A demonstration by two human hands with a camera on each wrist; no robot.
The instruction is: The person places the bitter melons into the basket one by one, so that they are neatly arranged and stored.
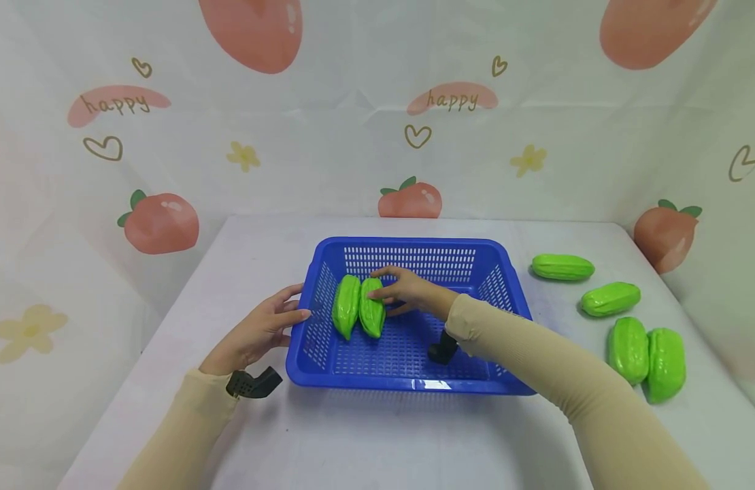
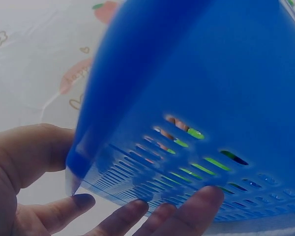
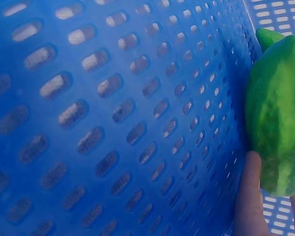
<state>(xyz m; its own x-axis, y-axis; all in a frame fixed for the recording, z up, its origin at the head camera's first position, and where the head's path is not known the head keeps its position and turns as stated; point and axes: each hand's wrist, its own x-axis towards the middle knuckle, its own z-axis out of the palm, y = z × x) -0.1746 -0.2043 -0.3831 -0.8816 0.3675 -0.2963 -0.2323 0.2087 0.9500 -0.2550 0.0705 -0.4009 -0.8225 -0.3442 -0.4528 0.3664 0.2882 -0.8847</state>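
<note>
Two bright green, ridged gourds lie side by side in the left part of a blue plastic basket (image 1: 390, 385). My right hand (image 1: 408, 289) reaches into the basket and holds the right-hand gourd (image 1: 370, 316) between thumb and fingers. In the right wrist view, fingertips touch the lower end of that gourd (image 3: 278, 118). The left-hand gourd (image 1: 345, 309) rests close beside it, near the left wall. With my left hand (image 1: 264, 327) I grip the basket's left rim, thumb over the edge. Its other fingers (image 2: 201, 206) lie against the slotted outer wall in the left wrist view.
Several more green gourds lie on the white table to the right of the basket: one at the back (image 1: 562, 267), another nearer (image 1: 610, 299), and a touching pair (image 1: 628, 350) in front. A printed cloth (image 1: 328, 163) hangs behind the table (image 1: 255, 252).
</note>
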